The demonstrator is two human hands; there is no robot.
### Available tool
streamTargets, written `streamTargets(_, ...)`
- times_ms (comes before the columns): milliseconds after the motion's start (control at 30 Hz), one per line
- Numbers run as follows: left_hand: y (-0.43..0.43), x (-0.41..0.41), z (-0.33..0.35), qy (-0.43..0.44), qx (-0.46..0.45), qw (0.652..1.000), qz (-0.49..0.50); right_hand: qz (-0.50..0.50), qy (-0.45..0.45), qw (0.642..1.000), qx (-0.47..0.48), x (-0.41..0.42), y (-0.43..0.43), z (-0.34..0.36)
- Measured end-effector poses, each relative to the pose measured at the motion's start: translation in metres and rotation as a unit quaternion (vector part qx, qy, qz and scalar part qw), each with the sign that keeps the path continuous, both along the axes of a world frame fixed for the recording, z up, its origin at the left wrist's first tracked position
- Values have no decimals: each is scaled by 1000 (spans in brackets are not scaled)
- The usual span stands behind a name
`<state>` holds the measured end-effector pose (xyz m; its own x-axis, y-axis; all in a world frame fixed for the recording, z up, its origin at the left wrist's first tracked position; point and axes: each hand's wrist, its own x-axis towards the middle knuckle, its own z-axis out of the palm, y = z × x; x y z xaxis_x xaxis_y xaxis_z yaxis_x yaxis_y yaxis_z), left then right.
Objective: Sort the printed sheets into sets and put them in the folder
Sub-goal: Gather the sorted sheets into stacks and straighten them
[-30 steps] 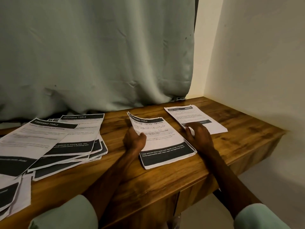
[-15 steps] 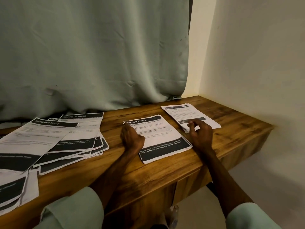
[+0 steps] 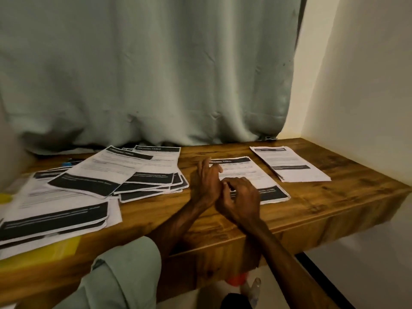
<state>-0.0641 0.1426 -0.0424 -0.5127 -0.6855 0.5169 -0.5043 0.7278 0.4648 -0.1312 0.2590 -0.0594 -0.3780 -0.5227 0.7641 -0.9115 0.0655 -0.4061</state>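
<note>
Your right hand [image 3: 242,197]: fingers curled over the middle stack of white printed sheets with black bands [image 3: 260,175]; blur hides whether they pinch a sheet. Your left hand [image 3: 206,181]: fingers straight, holding nothing, at that stack's left edge. Second stack of white sheets [image 3: 294,166]: lying apart to the right. Loose spread of sheets [image 3: 142,175]: left. Yellow plastic folder [image 3: 44,253]: partly under sheets at the near-left of the brown wooden table [image 3: 334,197].

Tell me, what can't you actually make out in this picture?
Head view only:
- Small print on the middle stack: blurred, partly behind the left hand.
- Whether the right hand pinches a sheet: its curled fingers hide the tips.
- Yellow folder: mostly under loose sheets, cut by the left edge.
- Blue object: sheets hide most.
- Orange object: the table hides its top.
</note>
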Motion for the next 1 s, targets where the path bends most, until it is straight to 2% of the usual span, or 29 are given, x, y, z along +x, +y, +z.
streamTargets(100, -45, 41, -22, 9, 1, 1000, 23, 27, -18, 999, 3, 47, -25, 2)
streamTargets(167, -46, 81, -1, -15, -6, 998, 67, 44, -26, 999, -6, 73, -37, 4)
streamTargets(267, -33, 134, 32, -33, -8, 996, 78, 60, 0, 997, 49, 101, -53, 7)
streamTargets(367, -41, 175, 27, -51, 3, 993, 102, 65, 41, 993, 93, 118, -69, 5)
streamTargets(567, -54, 216, 34, -102, 8, 982, 158, 68, 106, 982, 144, 130, -94, 2)
streamTargets(667, -69, 229, 42, -120, 35, 978, 168, 72, 90, 984, 133, 130, -104, 4)
streamTargets(767, -87, 235, 47, -131, 54, 977, 161, 102, 4, 992, 69, 119, -117, 3)
streamTargets(867, -111, 234, 47, -142, 56, 981, 120, 93, -182, 979, 13, 106, -140, 1)
streamTargets(933, -125, 229, 46, -154, 43, 984, 80, 101, -322, 941, 0, 90, -158, 7)
streamTargets(1000, -138, 222, 47, -175, 38, 982, 57, 155, -437, 886, 11, 65, -175, 14)
